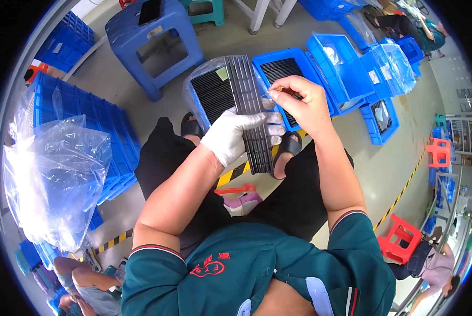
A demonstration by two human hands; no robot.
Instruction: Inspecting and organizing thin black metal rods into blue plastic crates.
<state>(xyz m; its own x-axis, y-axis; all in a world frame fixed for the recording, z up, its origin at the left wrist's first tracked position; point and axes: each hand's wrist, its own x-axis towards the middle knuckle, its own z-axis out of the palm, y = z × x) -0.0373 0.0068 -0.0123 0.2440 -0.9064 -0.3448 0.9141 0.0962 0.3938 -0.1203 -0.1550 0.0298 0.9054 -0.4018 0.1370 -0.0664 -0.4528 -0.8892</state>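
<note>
My left hand (228, 136), in a white glove, is wrapped round a bundle of long dark grey slotted strips (244, 87). The strips lie side by side, pointing away from me over my lap. My bare right hand (305, 101) hovers just right of the bundle, thumb and forefinger pinched together; what is between the tips is too small to make out. Beyond the bundle, a plastic-lined blue crate (198, 105) holds many similar black strips (212, 96). Partly behind my right hand, another blue crate (259, 64) holds more black strips (280, 69).
A blue stool (159, 29) with a phone (150, 11) on it stands far left. Blue crates (83, 113) under clear plastic are stacked at my left, and more crates (338, 68) at far right. A red stool (399, 239) is at right. Other people (88, 282) sit nearby.
</note>
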